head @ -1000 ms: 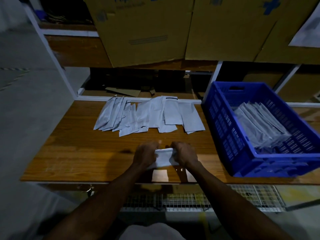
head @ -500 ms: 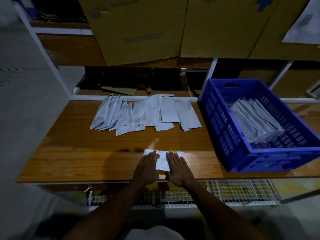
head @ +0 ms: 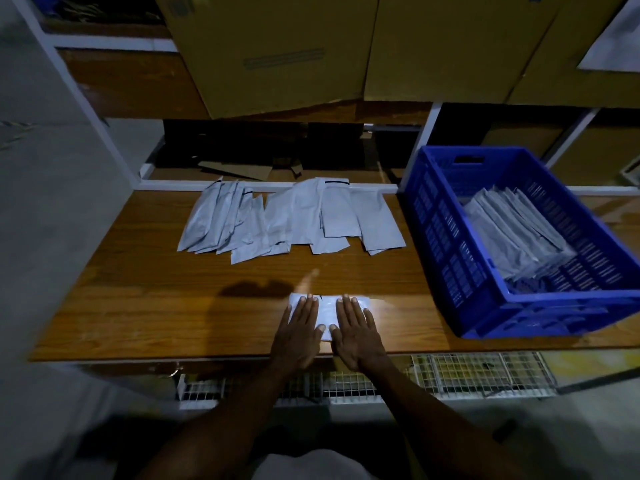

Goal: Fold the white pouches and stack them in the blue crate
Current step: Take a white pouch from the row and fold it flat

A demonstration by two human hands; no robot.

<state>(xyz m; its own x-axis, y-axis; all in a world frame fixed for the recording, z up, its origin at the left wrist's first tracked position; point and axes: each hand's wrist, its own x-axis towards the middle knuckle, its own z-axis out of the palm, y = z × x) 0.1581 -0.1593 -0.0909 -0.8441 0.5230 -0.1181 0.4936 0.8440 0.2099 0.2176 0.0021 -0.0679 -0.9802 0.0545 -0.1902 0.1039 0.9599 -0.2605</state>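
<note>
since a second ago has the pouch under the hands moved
Yes. The pouch went from held up between both hands to pressed flat on the table, near its front edge.

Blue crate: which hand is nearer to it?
Right. The right hand presses the folded pouch on the side toward the blue crate; the left hand lies farther away.

You see a wooden table [head: 138, 289] with a smooth, faintly glossy grain, thin white plastic pouches [head: 287, 220], a perforated blue plastic crate [head: 446, 237], matt cardboard boxes [head: 277, 46], wire mesh [head: 478, 372] below
</note>
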